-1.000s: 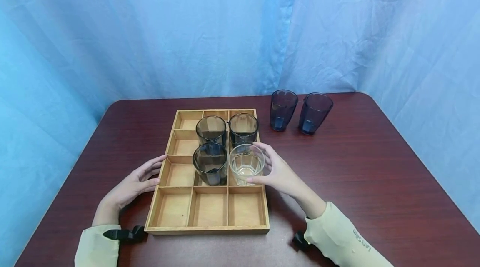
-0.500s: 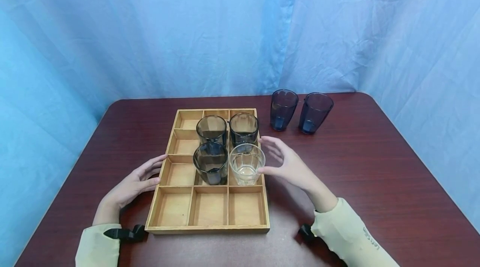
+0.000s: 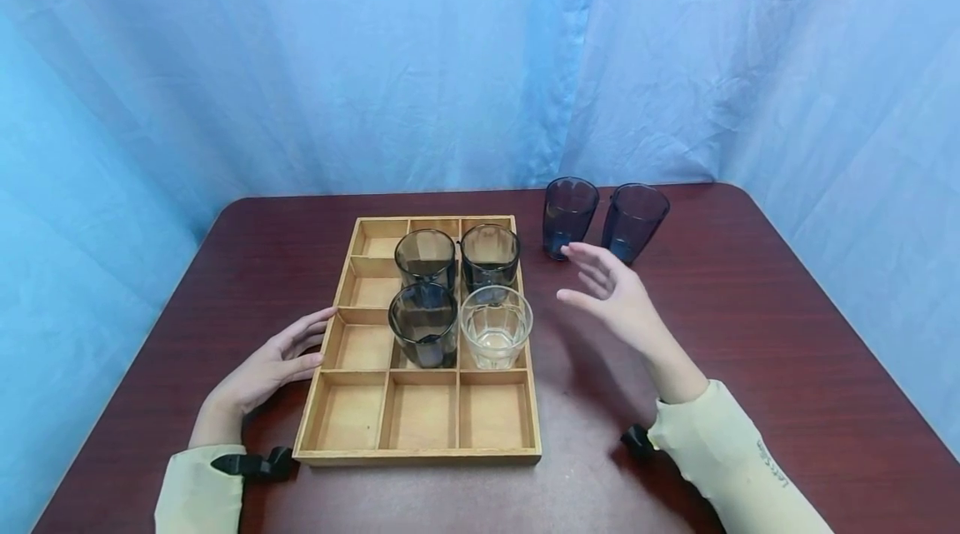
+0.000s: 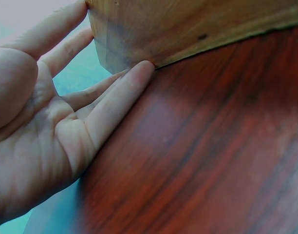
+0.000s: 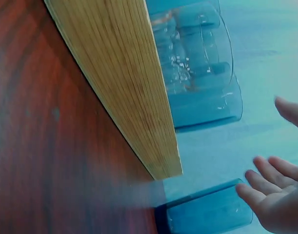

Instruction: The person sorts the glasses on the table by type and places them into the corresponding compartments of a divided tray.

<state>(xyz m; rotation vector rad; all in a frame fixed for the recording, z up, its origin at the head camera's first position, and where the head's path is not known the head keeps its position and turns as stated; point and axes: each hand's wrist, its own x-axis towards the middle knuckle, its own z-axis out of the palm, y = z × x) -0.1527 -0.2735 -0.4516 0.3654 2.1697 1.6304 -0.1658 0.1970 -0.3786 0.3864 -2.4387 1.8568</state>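
Note:
A wooden divided tray (image 3: 420,458) lies on the table. My left hand (image 3: 258,371) touches its left side with extended fingers; in the left wrist view the fingertips (image 4: 141,73) rest against the tray's outer wall (image 4: 202,29). A clear glass tumbler (image 3: 495,334) stands in a right-column compartment. Beside and behind it are several smoky grey glasses, among them the one to its left (image 3: 422,330). My right hand (image 3: 622,305) is in the air right of the tray, fingers spread and holding nothing. It overlaps the lower part of a dark purple-blue glass (image 3: 636,213) in the head view.
Another dark purple-blue glass (image 3: 570,213) stands at the back, right of the tray. The tray's front-row compartments hold nothing. Blue curtains (image 3: 480,59) hang behind the dark red table (image 3: 750,309) and at its sides.
My right hand has let go of the clear tumbler in the tray and moved right and away toward the two dark glasses. The left hand stays at the tray's side.

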